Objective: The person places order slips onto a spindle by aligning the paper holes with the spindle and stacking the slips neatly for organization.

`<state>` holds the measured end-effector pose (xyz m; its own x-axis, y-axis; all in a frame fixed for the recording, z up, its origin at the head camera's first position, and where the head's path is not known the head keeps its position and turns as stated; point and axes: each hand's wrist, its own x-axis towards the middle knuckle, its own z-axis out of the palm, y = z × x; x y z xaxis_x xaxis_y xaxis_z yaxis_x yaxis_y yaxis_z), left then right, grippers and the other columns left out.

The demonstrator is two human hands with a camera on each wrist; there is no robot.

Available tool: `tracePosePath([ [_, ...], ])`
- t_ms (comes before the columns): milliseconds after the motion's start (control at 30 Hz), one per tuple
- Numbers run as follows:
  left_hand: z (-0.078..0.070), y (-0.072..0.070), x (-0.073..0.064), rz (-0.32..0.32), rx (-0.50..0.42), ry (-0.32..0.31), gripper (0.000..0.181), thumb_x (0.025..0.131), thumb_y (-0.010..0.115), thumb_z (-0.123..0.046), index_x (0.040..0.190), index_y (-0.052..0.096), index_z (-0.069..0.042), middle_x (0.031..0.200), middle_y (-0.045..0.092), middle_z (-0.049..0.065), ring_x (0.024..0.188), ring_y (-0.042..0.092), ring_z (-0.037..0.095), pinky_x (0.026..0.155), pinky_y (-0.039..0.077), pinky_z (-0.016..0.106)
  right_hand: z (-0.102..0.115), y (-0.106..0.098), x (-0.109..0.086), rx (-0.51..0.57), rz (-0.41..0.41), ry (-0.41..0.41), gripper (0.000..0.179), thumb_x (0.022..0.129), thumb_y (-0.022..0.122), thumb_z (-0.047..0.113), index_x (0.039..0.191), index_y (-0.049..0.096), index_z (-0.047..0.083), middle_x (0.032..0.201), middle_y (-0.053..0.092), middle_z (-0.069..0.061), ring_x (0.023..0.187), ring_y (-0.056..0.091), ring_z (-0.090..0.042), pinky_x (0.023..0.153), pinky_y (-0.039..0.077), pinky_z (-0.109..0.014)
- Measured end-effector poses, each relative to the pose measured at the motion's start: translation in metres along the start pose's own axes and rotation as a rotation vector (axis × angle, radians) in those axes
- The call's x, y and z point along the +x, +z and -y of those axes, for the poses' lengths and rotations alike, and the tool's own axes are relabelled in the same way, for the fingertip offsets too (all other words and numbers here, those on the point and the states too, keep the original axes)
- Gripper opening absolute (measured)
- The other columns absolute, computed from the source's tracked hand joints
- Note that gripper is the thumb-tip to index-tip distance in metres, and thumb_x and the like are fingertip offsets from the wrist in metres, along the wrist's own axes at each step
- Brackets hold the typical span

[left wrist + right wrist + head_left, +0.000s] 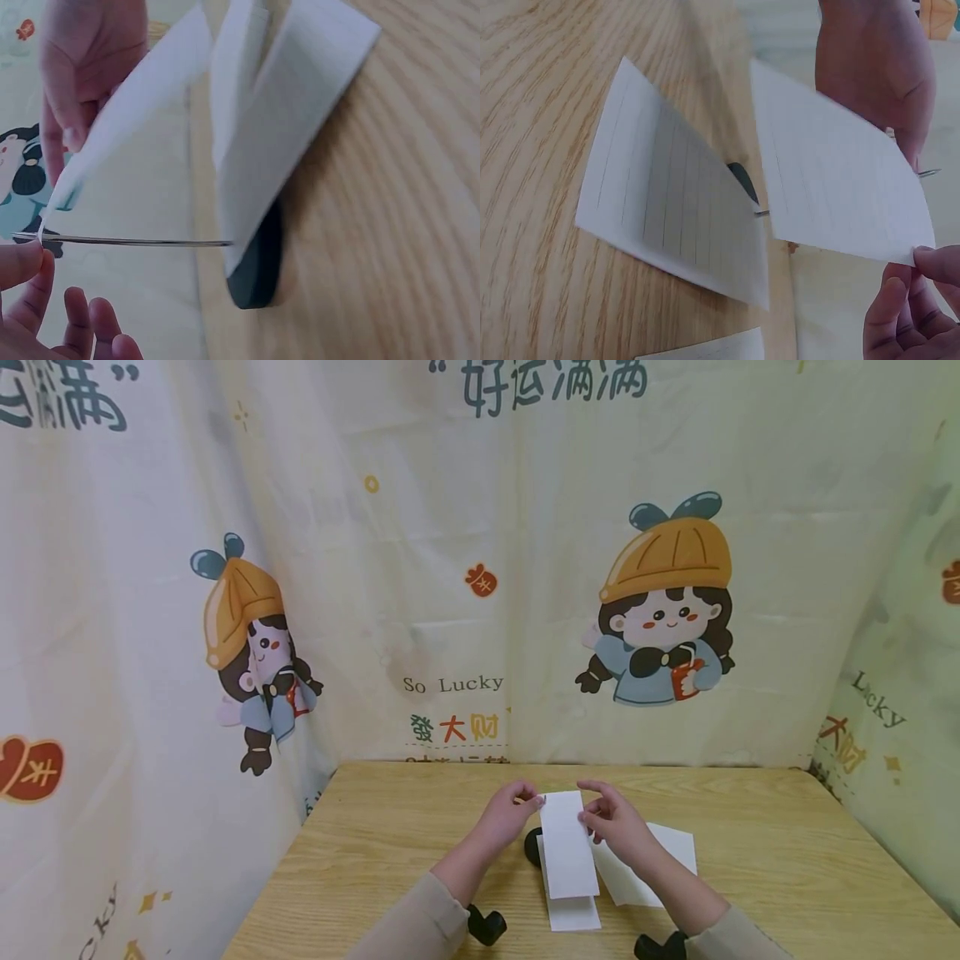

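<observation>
A bill spike with a thin metal rod (135, 241) and a round black base (532, 847) stands behind the papers. My left hand (513, 814) pinches the edge of a white sheet of paper (570, 847) right by the rod's tip, where the rod pokes out past the sheet. My right hand (617, 827) pinches a corner of the same sheet between thumb and fingers, seen in the right wrist view. A second folded sheet, faintly lined (682, 195), sits lower along the rod near the base and partly hides it.
Another white paper (671, 852) lies on the wooden table (405, 827) beneath my right forearm. A printed curtain (420, 610) hangs behind the table's back edge and along both sides. A black wrist-camera mount (487, 927) sits by my left sleeve.
</observation>
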<state>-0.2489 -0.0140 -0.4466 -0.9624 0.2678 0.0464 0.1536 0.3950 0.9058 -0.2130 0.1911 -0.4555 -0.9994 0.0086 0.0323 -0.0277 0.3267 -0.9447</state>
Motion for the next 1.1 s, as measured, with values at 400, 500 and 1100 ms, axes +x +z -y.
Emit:
tracePosePath([
  [400,0.008,0.004,0.0,0.038,0.126,-0.043,0.014,0.097,0.065,-0.03,0.091,0.064,-0.017,0.09,0.059,-0.004,0.082,0.054,0.016,0.068,0.046,0.033,-0.011,-0.003,0.0,-0.004,0.077,0.011,0.044,0.092,0.067,0.004,0.135,0.054,0.004,0.087,0.058,-0.01,0.072,0.056,-0.022,0.064,0.053,-0.032],
  [500,0.008,0.003,-0.002,0.049,0.15,-0.032,0.014,0.096,0.066,-0.028,0.09,0.064,-0.016,0.089,0.059,-0.003,0.081,0.054,0.016,0.067,0.046,0.034,-0.016,-0.003,0.0,0.001,0.109,0.014,0.046,0.092,0.067,0.004,0.135,0.052,0.001,0.087,0.058,-0.01,0.072,0.057,-0.022,0.063,0.053,-0.033],
  [1100,0.025,0.01,-0.002,0.063,0.296,-0.022,0.014,0.092,0.072,-0.024,0.083,0.065,-0.017,0.08,0.057,-0.002,0.064,0.051,0.016,0.055,0.042,0.031,-0.036,0.002,0.0,-0.068,0.203,-0.022,0.044,0.09,0.067,0.001,0.13,0.052,-0.006,0.08,0.059,-0.008,0.064,0.059,-0.022,0.056,0.051,-0.035],
])
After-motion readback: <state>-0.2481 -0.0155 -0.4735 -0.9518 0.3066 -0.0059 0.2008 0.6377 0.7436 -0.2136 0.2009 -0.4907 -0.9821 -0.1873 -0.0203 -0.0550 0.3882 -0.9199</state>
